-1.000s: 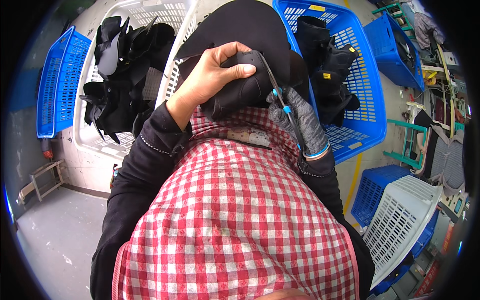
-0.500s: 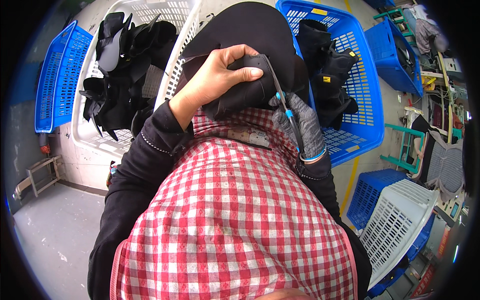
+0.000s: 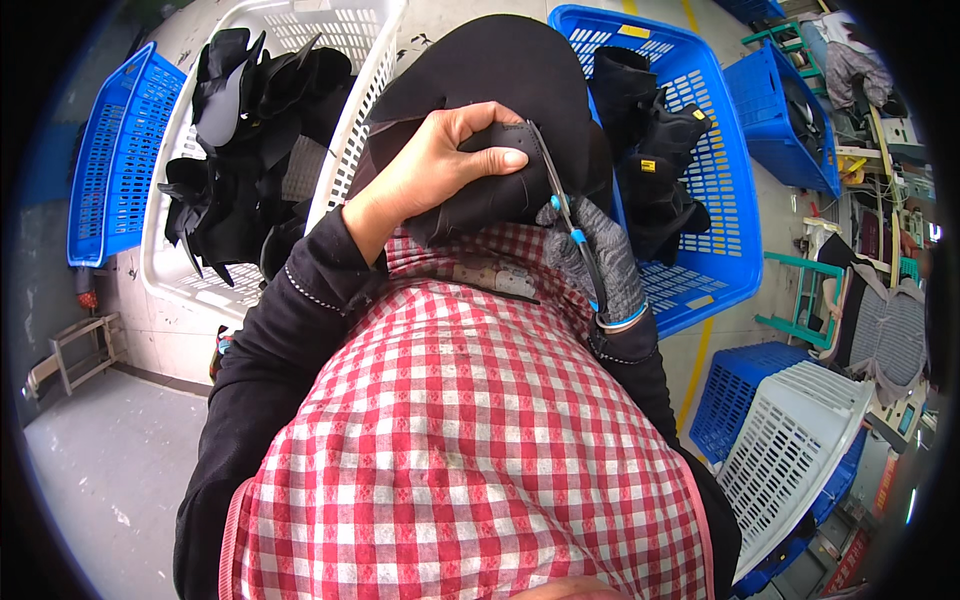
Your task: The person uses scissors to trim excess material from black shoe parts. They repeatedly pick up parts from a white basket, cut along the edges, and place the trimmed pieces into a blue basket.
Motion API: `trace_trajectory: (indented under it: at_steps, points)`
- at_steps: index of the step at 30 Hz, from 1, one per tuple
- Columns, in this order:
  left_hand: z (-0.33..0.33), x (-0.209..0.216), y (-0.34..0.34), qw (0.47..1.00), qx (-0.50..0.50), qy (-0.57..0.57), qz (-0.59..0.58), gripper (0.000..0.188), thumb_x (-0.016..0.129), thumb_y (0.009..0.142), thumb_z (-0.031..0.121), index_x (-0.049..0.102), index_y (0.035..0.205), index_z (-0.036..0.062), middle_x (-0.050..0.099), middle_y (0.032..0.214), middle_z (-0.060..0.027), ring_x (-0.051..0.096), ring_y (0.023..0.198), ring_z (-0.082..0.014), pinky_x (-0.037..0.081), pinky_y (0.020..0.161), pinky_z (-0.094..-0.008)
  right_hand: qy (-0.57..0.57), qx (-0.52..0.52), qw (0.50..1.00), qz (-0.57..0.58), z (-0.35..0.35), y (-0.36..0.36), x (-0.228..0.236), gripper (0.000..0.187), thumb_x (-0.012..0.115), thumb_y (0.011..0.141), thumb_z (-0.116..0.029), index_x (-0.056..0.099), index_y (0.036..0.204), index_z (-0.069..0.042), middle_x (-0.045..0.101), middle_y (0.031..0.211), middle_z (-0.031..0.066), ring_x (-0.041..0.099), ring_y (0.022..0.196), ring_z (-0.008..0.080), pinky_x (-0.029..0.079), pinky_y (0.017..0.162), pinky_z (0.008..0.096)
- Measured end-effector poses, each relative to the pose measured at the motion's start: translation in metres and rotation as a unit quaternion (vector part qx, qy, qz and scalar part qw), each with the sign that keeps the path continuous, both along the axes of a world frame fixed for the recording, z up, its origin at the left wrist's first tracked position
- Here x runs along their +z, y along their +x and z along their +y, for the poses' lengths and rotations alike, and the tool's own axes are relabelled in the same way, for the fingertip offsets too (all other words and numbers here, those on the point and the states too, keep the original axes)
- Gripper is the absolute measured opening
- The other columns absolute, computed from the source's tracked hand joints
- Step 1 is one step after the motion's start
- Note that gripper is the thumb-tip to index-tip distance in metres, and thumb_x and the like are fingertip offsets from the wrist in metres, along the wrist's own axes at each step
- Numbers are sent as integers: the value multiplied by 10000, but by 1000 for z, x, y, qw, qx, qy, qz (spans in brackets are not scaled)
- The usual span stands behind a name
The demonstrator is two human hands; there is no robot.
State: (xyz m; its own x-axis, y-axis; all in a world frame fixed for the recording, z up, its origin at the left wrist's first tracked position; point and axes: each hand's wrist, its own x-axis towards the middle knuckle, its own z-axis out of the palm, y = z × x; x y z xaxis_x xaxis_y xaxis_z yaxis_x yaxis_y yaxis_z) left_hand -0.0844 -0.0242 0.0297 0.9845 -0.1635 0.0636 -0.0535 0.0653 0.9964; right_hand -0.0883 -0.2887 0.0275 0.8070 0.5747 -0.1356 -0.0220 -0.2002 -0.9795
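Upper centre of the frame: large black piece, over the lap, its near part bunched beneath the hands. Left hand bare, coming in from centre left, thumb and forefinger clamped on a fold of it. Right hand, right of centre, wears a grey glove, fingers closed around the handles of scissors, black with light blue bands. Blades point up and left, lying along the right edge of the fold; whether they are parted, cannot tell.

Upper left: white basket holding dark pieces, heaped. Farther left, blue basket. Upper right: second blue basket, with black pouches inside, some bearing small yellow labels. Lower right: white crate, tilted. Lower centre: red-and-white checked apron, worn over black sleeves.
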Motion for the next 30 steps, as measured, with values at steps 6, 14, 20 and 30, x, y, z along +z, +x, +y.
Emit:
trace_trajectory:
  at_steps: [6,14,20,30]
  points:
    - [-3,3,2,1000,-4,2,2,312,805,918,190,690,1152,19,707,970,26,614,924,-48,507,880,-234,40,-12,996,74,2,0,5,347,679,1001,-93,609,1327,1,692,1148,82,672,881,111,563,743,233]
    - [30,95,27,875,-75,389,-279,317,764,795,69,707,1106,45,726,950,-163,701,903,-352,551,815,-385,322,67,944,-22,-18,20,32,363,585,1061,-239,548,1328,4,688,1049,148,709,844,185,592,688,275]
    - [28,80,42,923,-159,330,-118,341,825,745,99,735,1062,13,743,944,-86,713,913,-222,534,870,-322,176,-21,976,127,-11,-11,15,564,705,986,-419,554,1395,-62,653,1187,63,670,892,115,538,672,226]
    - [31,37,45,970,-153,190,3,430,965,669,182,785,1010,-8,765,894,-52,714,833,-134,560,840,-259,101,-12,988,114,3,-22,2,359,723,995,-199,634,1301,-35,696,1086,50,662,933,119,562,814,253]
